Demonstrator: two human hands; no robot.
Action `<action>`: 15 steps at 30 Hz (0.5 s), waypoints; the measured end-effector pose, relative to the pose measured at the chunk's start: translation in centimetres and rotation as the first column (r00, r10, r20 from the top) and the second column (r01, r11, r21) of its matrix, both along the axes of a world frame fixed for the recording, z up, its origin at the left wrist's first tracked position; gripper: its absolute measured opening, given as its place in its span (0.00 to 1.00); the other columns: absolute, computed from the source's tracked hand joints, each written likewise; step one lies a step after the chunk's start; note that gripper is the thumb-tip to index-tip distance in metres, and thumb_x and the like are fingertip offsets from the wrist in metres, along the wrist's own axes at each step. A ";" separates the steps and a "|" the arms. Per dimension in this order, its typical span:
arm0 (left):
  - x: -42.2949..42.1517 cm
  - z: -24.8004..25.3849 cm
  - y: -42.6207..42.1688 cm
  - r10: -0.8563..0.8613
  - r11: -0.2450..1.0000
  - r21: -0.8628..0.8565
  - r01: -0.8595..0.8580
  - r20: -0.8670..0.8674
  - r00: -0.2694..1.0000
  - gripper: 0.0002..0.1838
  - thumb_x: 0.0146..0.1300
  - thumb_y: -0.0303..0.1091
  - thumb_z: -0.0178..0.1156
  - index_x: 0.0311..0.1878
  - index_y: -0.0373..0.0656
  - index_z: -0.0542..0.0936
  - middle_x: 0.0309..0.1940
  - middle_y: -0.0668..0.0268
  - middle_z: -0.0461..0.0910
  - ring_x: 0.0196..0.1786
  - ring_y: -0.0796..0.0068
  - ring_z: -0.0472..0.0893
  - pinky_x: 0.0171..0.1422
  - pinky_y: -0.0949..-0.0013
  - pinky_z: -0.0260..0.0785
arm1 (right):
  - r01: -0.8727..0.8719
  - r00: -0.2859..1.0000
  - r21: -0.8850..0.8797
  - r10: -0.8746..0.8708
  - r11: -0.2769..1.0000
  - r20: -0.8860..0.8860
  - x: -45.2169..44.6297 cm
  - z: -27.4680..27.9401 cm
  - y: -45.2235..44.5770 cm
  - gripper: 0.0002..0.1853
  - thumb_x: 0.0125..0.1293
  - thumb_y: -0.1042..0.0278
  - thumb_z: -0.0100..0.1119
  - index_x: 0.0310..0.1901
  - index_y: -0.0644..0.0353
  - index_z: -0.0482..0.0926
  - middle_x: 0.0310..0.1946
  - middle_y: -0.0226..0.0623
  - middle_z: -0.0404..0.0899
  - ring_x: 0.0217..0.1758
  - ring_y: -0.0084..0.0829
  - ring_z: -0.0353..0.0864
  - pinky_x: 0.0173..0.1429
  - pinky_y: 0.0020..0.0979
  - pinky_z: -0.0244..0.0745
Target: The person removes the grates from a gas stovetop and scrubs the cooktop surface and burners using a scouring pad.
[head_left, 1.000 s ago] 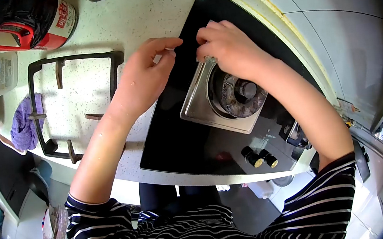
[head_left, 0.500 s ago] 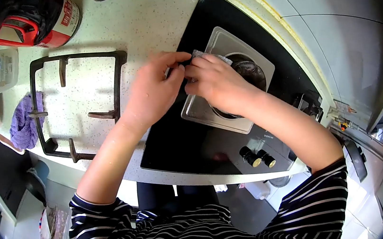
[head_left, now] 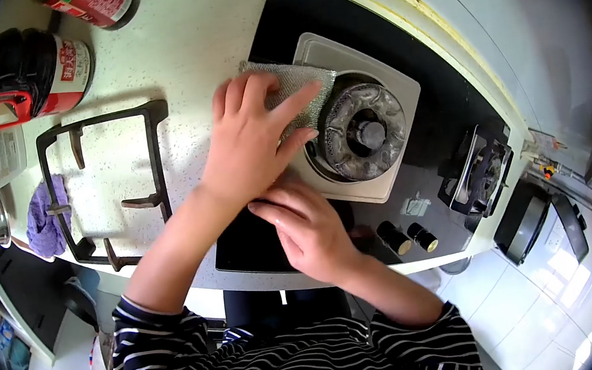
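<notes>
My left hand reaches over a silver-grey mesh scouring cloth, its fingers spread and thumb apart from the index finger. The cloth lies at the left edge of the burner tray, touching the round gas burner or close beside it. Below my left wrist is my right hand, fingers drawn together and pointing left; what they hold, if anything, is hidden. The black glass cooktop is under both hands.
A black pan support rests on the speckled counter at left, near a purple cloth. Behind stand a dark bottle with a red handle and a red-labelled jar. Two black knobs and a second burner are at right.
My hands have come apart from their shared spot at the cloth. My right hand has moved down toward me, uncovering the burner; the left has spread over the cloth. The view has shifted too.
</notes>
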State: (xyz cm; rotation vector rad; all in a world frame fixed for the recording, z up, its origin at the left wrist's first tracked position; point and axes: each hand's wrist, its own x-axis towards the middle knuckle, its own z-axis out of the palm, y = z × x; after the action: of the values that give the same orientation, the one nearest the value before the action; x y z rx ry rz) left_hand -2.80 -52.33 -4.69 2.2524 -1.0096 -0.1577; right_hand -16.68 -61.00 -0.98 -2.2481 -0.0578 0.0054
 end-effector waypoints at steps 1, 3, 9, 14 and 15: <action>0.5 -0.6 -0.7 -0.023 0.999 0.031 0.022 0.057 0.998 0.25 0.62 0.36 0.66 0.64 0.57 0.80 0.67 0.59 0.71 0.65 0.51 0.71 0.68 0.49 0.64 | 0.029 1.000 0.035 -0.029 0.999 -0.007 -0.8 -0.6 0.3 0.21 0.56 0.82 0.60 0.53 0.63 0.81 0.53 0.45 0.77 0.56 0.48 0.78 0.63 0.46 0.75; 1.9 -1.4 -2.2 -0.035 0.999 -0.015 0.037 0.111 0.993 0.23 0.60 0.33 0.66 0.61 0.55 0.80 0.66 0.61 0.73 0.65 0.54 0.72 0.68 0.50 0.65 | 0.139 0.990 0.046 -0.139 0.989 -0.004 -1.1 -0.8 0.7 0.20 0.58 0.84 0.59 0.54 0.63 0.81 0.55 0.45 0.78 0.56 0.48 0.79 0.61 0.44 0.77; 0.9 -1.3 -0.5 -0.174 0.985 0.002 0.174 0.072 0.982 0.20 0.54 0.25 0.62 0.53 0.46 0.83 0.61 0.67 0.81 0.64 0.60 0.77 0.67 0.56 0.70 | 0.315 0.943 0.077 -0.321 0.946 0.083 0.1 -1.5 -0.1 0.24 0.60 0.85 0.58 0.59 0.65 0.76 0.60 0.49 0.74 0.60 0.53 0.76 0.64 0.45 0.74; 0.4 -0.9 0.2 -0.155 0.987 0.048 0.151 0.094 0.983 0.18 0.58 0.28 0.63 0.53 0.49 0.85 0.64 0.66 0.79 0.68 0.62 0.76 0.69 0.54 0.69 | 0.401 0.908 0.175 -0.415 0.899 0.055 0.3 -1.5 0.3 0.29 0.61 0.84 0.56 0.66 0.66 0.70 0.64 0.53 0.70 0.64 0.54 0.73 0.69 0.47 0.70; 0.9 -0.9 -0.5 -0.133 0.990 0.057 0.126 0.134 0.982 0.18 0.59 0.28 0.62 0.54 0.49 0.85 0.64 0.66 0.79 0.68 0.62 0.75 0.70 0.53 0.68 | 0.395 0.911 0.200 -0.411 0.896 0.041 0.2 -1.7 0.4 0.30 0.61 0.84 0.56 0.67 0.66 0.69 0.64 0.54 0.69 0.64 0.54 0.72 0.69 0.47 0.69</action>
State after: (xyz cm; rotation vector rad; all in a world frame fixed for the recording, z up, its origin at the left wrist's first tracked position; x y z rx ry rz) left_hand -1.87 -52.81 -5.55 2.2669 -1.2385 -0.0845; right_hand -16.50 -60.59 -2.64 -2.0310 0.3533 -0.3052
